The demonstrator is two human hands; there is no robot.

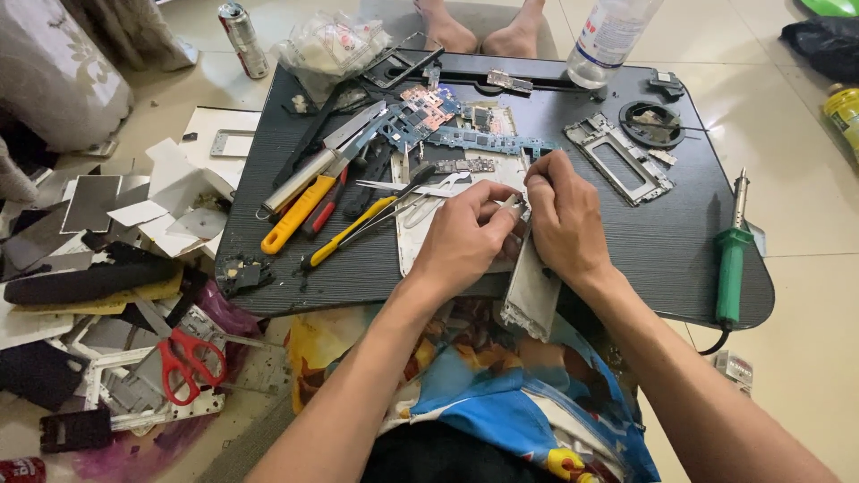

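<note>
Gripping a silver phone frame [531, 291], left hand [465, 240] and right hand [564, 219], fingers pinched on its top.

I count two hands, the left hand [463, 240] and the right hand [562, 219], one desk [662, 241], one green soldering iron [731, 268], one pair of red scissors [188, 362], two drink cans [243, 38] [21, 470], one clear bottle [613, 31] and two bare feet [483, 36].

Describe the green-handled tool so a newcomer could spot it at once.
Start at the dark table and go to its right edge, away from both hands. There the soldering iron lies alone, tip pointing away, cord trailing off the near edge. Its green handle sets it apart from the yellow and red tools on the left.
</note>
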